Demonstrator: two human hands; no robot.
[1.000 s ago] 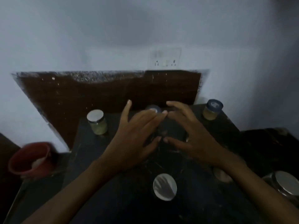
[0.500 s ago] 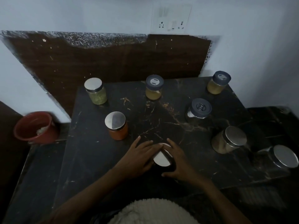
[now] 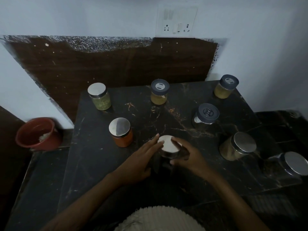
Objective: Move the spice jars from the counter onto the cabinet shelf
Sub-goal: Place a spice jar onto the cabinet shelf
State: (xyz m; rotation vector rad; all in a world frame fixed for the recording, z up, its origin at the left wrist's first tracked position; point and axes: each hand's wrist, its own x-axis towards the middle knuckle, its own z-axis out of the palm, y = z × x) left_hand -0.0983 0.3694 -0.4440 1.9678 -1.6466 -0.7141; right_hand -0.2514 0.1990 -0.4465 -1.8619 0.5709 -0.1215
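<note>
Dark jar [image 3: 168,147] with a steel lid sits low at the centre of the frame, between both hands over the counter [image 3: 93,155]; we cannot tell whether its base touches the stone. Our left hand [image 3: 140,162] lies against its left side with the fingers nearly straight, their tips at the lid's rim. Our right hand [image 3: 190,159] curls round the right side, fingers over the lid's edge and thumb on the glass, so it holds the jar. Below them, at the bottom edge, we see a white ribbed garment [image 3: 158,219].

Just left of the left hand's fingertips stands an orange jar [image 3: 122,132]. At right, two steel-lidded jars: a tan jar [image 3: 238,146] and, by the frame's right edge, a clear jar [image 3: 290,164]. Further up, right of centre, is a grey-lidded jar [image 3: 205,115]. Along the counter's far edge stand a green jar [image 3: 100,96] at left, a yellow jar [image 3: 159,91] in the middle and a corner jar [image 3: 225,86] at right. A red bucket [image 3: 37,134] sits at far left, off the counter. Behind rises a brown panel [image 3: 116,64], with a socket plate [image 3: 176,20] on the wall at the top.
</note>
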